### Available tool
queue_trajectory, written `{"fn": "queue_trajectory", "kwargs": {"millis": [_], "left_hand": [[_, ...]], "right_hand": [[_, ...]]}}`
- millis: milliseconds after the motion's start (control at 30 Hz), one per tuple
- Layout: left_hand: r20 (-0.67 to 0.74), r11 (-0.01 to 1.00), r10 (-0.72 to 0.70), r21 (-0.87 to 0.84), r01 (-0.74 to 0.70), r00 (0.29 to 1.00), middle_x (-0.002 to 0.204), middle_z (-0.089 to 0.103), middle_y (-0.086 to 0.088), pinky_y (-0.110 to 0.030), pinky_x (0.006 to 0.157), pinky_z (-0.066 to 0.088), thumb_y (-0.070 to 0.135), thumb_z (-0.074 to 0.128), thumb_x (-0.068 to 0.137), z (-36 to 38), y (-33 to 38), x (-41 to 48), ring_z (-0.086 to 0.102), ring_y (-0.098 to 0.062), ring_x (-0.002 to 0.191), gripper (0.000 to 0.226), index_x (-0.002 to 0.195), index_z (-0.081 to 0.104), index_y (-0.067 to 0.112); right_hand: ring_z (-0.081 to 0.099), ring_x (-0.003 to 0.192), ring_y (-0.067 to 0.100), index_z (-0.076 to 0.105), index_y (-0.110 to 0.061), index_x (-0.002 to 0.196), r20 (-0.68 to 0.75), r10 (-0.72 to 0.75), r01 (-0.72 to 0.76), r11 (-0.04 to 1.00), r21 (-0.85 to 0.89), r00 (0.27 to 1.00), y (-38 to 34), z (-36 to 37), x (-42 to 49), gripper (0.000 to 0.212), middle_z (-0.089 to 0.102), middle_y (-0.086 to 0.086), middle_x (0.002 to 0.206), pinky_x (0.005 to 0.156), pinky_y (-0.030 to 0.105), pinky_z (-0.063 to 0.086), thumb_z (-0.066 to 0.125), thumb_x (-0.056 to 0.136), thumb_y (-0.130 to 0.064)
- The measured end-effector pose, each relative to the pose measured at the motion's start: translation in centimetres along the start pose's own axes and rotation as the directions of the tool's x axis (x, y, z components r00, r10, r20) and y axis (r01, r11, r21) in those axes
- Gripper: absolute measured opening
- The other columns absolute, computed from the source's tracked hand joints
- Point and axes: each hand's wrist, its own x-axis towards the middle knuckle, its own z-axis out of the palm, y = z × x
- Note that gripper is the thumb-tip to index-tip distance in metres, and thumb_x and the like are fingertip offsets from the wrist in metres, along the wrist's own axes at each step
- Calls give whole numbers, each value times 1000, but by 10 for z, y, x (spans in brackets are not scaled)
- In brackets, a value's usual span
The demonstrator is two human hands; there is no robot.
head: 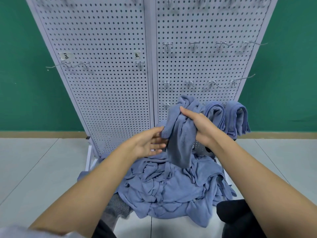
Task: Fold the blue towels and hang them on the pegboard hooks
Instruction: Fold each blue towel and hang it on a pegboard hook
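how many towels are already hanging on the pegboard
2. One folded towel hangs on the right panel's lowest visible hook row, just right of the right hand; the second hangs beside it, further right. The held towel could hide another.

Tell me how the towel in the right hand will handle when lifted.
Probably floppy: the towel droops in loose folds below the right hand. Likely light: one grip seems to carry it. Probably grippy; its weave looks ribbed.
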Motion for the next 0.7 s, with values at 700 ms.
{"fn": "queue_trajectory", "kwargs": {"millis": [700], "left_hand": [[-363,767,607,34,-641,707,74,67,-3,-23,59,55,27,49,100,2,15,-6,65,-12,62,25,84,59,10]], "right_hand": [[68,100,16,64,-15,115,15,63,-62,997,-43,998,5,-10,-2,30,72,6,107,81,29,55,63,90,-32]]}}
